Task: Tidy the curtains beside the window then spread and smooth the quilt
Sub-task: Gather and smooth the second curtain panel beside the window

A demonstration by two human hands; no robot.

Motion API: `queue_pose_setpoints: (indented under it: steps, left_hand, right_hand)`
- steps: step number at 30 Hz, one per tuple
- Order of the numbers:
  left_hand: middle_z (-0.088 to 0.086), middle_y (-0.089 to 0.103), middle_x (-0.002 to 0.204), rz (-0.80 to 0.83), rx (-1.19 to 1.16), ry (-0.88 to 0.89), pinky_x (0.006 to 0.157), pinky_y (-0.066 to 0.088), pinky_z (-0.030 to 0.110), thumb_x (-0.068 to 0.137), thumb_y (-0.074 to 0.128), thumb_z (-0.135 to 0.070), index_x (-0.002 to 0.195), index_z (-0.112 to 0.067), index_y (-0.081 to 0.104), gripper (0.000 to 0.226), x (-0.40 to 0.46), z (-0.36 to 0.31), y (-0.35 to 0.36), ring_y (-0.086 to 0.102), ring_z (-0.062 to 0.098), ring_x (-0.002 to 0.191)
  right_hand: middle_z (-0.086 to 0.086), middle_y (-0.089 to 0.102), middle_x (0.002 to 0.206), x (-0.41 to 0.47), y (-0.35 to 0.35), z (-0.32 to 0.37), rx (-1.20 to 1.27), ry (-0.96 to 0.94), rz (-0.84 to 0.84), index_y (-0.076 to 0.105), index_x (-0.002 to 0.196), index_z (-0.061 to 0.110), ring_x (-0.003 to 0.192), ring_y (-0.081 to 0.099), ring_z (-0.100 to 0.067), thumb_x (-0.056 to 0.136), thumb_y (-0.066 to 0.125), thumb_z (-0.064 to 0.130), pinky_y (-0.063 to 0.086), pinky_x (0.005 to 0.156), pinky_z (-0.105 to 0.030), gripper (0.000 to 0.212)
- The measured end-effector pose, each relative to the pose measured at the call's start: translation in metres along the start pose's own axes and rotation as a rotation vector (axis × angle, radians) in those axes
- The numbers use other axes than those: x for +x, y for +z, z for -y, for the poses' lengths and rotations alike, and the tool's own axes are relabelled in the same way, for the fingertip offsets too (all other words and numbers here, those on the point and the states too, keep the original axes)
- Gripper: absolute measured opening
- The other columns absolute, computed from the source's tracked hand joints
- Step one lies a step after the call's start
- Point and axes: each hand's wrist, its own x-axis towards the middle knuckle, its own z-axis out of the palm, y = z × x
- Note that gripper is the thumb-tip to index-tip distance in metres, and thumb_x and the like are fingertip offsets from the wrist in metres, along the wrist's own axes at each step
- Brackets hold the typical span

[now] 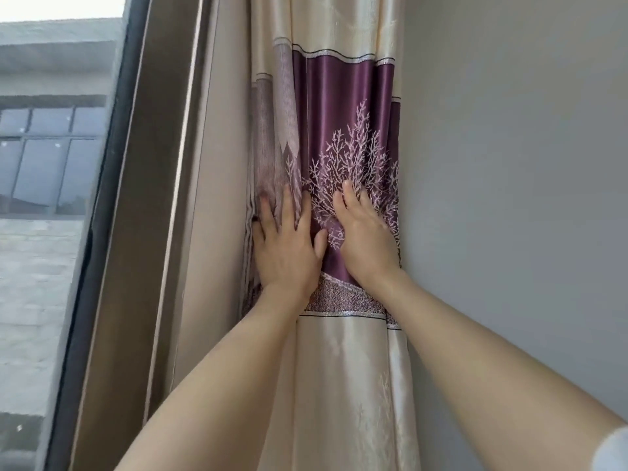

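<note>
Pressing flat on gathered curtain [343, 107]: left hand [289, 246] fingers spread, right hand [365, 232] fingers together, nothing gripped.

To my left a dark-framed window [112, 198] shows a grey building [47, 137] in daylight; a plain pale wall [509, 164] stands right.

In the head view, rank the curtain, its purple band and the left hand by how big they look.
1. Curtain
2. Purple band
3. Left hand, though it sits nearer the camera.
</note>
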Motion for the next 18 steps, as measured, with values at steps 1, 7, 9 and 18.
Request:
queue_pose_setpoints:
  steps: [1, 7, 9, 18]
  left_hand:
    - [0.003, -0.006, 0.159, 0.011, 0.003, 0.008, 0.114, 0.014, 0.047, 0.096, 0.028, -0.050, 0.149, -0.026, 0.004, 0.063, 0.004, 0.000, 0.008, -0.004, 0.033, 0.144]
    - [0.003, -0.001, 0.159, 0.011, -0.027, 0.040, 0.115, 0.009, 0.046, 0.094, 0.025, -0.053, 0.149, -0.028, 0.007, 0.063, 0.019, 0.007, 0.033, -0.003, 0.029, 0.145]
    - [0.004, 0.001, 0.159, 0.023, -0.033, 0.044, 0.115, 0.008, 0.046, 0.094, 0.026, -0.054, 0.149, -0.029, 0.007, 0.063, 0.020, 0.009, 0.032, -0.003, 0.029, 0.145]
    - [0.014, 0.004, 0.158, 0.070, -0.074, 0.055, 0.116, 0.004, 0.047, 0.092, 0.035, -0.054, 0.149, -0.030, 0.005, 0.069, -0.058, 0.017, 0.037, -0.002, 0.031, 0.145]
  right_hand:
    - [-0.002, 0.004, 0.159, 0.004, 0.006, -0.004, -0.001, 0.003, 0.010, 0.017, 0.147, 0.014, 0.146, 0.003, -0.023, 0.087, 0.035, -0.006, 0.017, 0.116, -0.042, 0.066]
    - [-0.003, 0.005, 0.159, 0.017, 0.028, -0.019, 0.013, -0.014, 0.010, 0.017, 0.147, 0.014, 0.146, 0.000, -0.023, 0.087, 0.038, -0.003, 0.020, 0.115, -0.046, 0.065]
    - [-0.003, 0.004, 0.159, 0.017, 0.029, -0.020, 0.005, -0.021, 0.020, 0.016, 0.147, 0.014, 0.146, -0.001, -0.023, 0.087, 0.040, -0.001, 0.020, 0.115, -0.048, 0.066]
    - [-0.006, 0.000, 0.158, -0.070, 0.055, -0.025, -0.156, 0.019, 0.054, 0.007, 0.148, 0.027, 0.145, -0.001, -0.030, 0.092, 0.030, 0.030, 0.012, 0.113, -0.055, 0.060]
